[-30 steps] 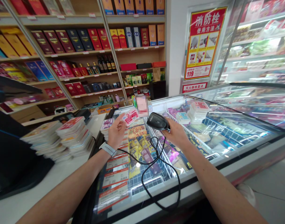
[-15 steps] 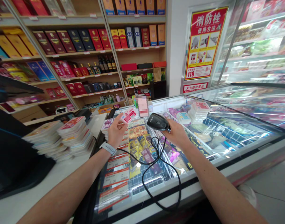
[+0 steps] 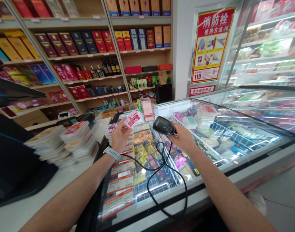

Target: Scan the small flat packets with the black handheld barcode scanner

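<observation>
My left hand (image 3: 120,137), with a pale watch band at the wrist, pinches a small white package with red print (image 3: 133,119). In my right hand (image 3: 183,138) is a black handheld scanner (image 3: 163,125), its head pointing left toward the package. The two are a short gap apart. A looped black cable (image 3: 149,190) hangs below the scanner over the glass top of the freezer (image 3: 234,180). Close behind my left hand stands a small stack of flat packages (image 3: 111,128) on the glass.
Two tall stacks of flat packages (image 3: 78,138) stand on the white counter (image 3: 24,212) at left, beside a black machine (image 3: 14,154). Another stack (image 3: 206,116) is on the freezer at right. Shelves (image 3: 89,54) of boxes and bottles line the back; a red poster (image 3: 211,45) hangs on the wall.
</observation>
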Action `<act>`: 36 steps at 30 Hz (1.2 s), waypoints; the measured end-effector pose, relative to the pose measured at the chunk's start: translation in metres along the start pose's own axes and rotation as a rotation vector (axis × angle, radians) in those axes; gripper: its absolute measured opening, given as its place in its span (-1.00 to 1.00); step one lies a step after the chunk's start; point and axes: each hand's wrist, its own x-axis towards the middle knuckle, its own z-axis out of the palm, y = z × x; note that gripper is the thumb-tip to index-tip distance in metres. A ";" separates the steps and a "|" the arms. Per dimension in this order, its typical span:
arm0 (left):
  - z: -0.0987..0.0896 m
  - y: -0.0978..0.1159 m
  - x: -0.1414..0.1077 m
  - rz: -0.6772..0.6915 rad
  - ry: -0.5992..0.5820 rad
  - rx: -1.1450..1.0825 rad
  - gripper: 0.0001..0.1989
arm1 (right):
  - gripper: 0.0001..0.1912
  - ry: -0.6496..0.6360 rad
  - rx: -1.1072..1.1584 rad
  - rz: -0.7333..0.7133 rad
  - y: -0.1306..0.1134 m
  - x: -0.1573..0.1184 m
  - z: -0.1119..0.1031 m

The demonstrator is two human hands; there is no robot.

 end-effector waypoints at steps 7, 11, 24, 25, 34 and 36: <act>0.000 0.000 0.001 0.026 0.010 0.022 -0.36 | -0.64 0.010 -0.004 -0.008 0.003 0.001 0.001; -0.001 0.000 0.001 0.025 0.018 0.028 -0.37 | -0.58 0.038 0.026 -0.027 0.003 0.001 0.001; 0.000 0.005 0.000 0.034 0.030 0.061 -0.39 | -0.66 -0.026 -0.002 -0.013 -0.003 0.002 -0.002; 0.000 0.005 0.000 0.036 0.032 0.063 -0.39 | -0.66 -0.027 0.000 -0.013 -0.003 0.002 -0.003; -0.001 0.005 0.001 0.071 0.047 0.122 -0.41 | -0.78 -0.036 -0.027 -0.011 -0.004 0.001 -0.003; -0.001 0.005 0.001 0.075 0.047 0.127 -0.41 | -0.80 -0.035 -0.034 -0.012 -0.005 0.001 -0.003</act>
